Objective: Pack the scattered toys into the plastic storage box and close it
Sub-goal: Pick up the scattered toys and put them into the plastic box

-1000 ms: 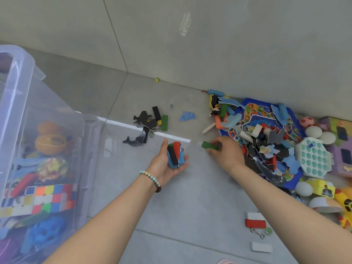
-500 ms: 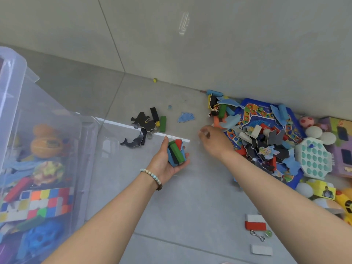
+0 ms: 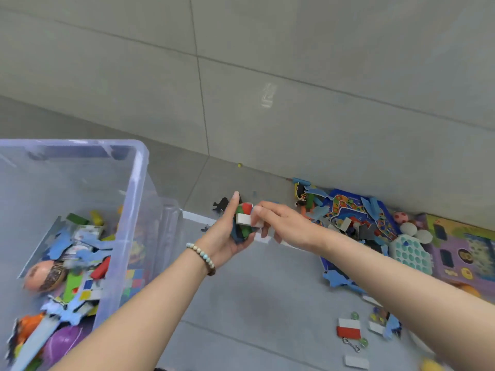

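My left hand [image 3: 223,238], with a bead bracelet at the wrist, is raised palm-up and grips a bundle of small blocks [image 3: 242,210] in green, red, blue and black. My right hand [image 3: 284,223] pinches a white block [image 3: 244,219] and holds it against that bundle. The clear plastic storage box [image 3: 142,183] stands open at the left. Several toys lie in it, among them blue foam pieces, a face-printed ball [image 3: 44,275] and coloured blocks. Its lid is not in sight.
A toy pile lies along the wall at the right: a blue puzzle board [image 3: 356,210], a teal bubble toy [image 3: 409,253], a purple box [image 3: 466,250], balls. A red-and-white block [image 3: 348,328], a white block [image 3: 356,361] and a metal clip [image 3: 351,344] lie on the grey floor.
My right hand dropped the green block into my left hand, reached to the pile, and came back holding a white block. My view swung left, showing more of the box.
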